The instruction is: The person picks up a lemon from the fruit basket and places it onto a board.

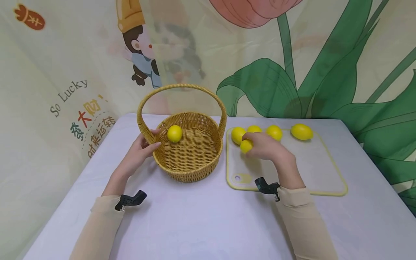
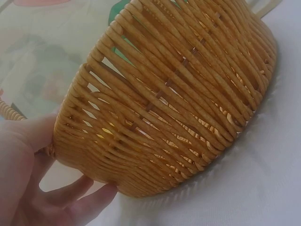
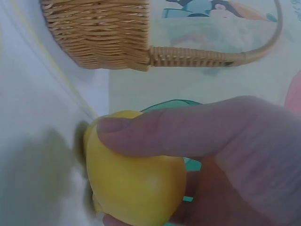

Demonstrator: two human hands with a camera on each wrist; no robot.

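My right hand (image 1: 265,146) holds a yellow lemon (image 3: 136,181) between thumb and fingers, over the left part of a white cutting board (image 1: 320,169) with a yellow-green edge. Close behind it on the board lie a lemon (image 1: 238,135), another lemon (image 1: 254,129) and a third lemon (image 1: 274,132); one more lemon (image 1: 302,132) lies farther right. A round wicker basket (image 1: 191,169) with a tall handle stands left of the board. My left hand (image 1: 138,151) grips its left rim near the handle's base, thumb at the rim. Inside the basket sits one lemon (image 1: 174,134).
A white cloth (image 1: 195,224) covers the table. Behind it hangs a printed backdrop (image 1: 201,47) with leaves and a cartoon figure. The basket's handle (image 1: 182,86) arches high above its rim. Each wrist carries a black camera mount (image 1: 267,186).
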